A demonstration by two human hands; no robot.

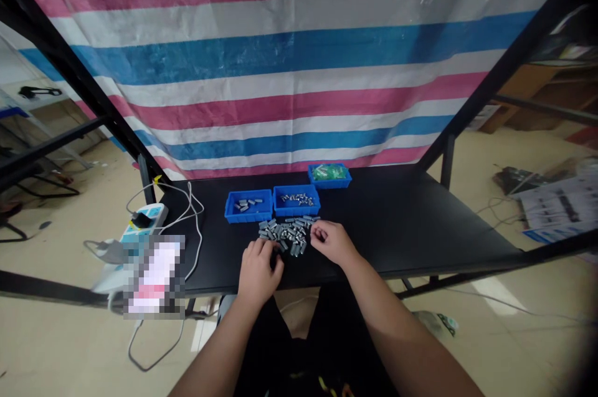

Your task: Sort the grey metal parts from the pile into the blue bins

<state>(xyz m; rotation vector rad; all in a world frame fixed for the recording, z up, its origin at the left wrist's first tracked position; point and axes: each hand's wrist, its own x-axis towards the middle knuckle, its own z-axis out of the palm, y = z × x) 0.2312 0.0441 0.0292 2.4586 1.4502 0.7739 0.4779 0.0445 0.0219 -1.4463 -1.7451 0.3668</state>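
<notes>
On the black table lies a loose pile of small grey metal cylinders and shiny screw-like pieces (287,232). At the pile's near left edge is my left hand (258,269), palm down, fingers bent and thumb held apart from them. My right hand (332,241) is at the pile's right edge, thumb and fingers curled together; whatever they pinch is too small to make out. Just behind the pile, a blue bin (248,217) holds several grey cylinders. Beside it, touching, another blue bin (298,211) contains small shiny metal pieces.
A third blue bin (329,184) with green-and-clear packed items stands farther back. On the left are a power strip (144,222), white cables (200,241) and a blurred-out device (156,275). A striped tarp (289,98) hangs behind the table, between black frame posts.
</notes>
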